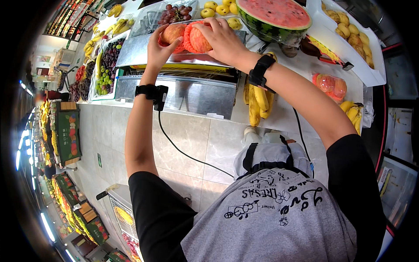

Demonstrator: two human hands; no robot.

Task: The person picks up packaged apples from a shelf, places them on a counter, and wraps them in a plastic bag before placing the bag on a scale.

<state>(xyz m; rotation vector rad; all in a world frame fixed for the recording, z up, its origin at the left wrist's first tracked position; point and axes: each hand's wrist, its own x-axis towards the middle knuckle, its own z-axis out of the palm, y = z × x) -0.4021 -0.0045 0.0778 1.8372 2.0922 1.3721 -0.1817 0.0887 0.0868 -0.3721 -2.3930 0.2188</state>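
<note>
Two red apples in red foam nets sit side by side on the metal top (132,54) of a cling-film wrapping machine. My left hand (160,49) curves its thumb and fingers around the left apple (174,32). From above and the right, my right hand (226,41) grips the right apple (200,40). The two nets touch. What lies directly beneath the apples is mostly hidden; a clear edge shows in front of them. Below the top, stretched film (183,70) shows in the machine's opening, above a lower metal plate (176,95).
A cut watermelon (275,23) stands behind my right hand. Red grapes (175,14) and yellow fruit (222,9) lie behind the apples. Bananas (258,98), a wrapped apple pack (330,85) and a white foam box (376,70) are to the right. A grape crate (108,72) stands left.
</note>
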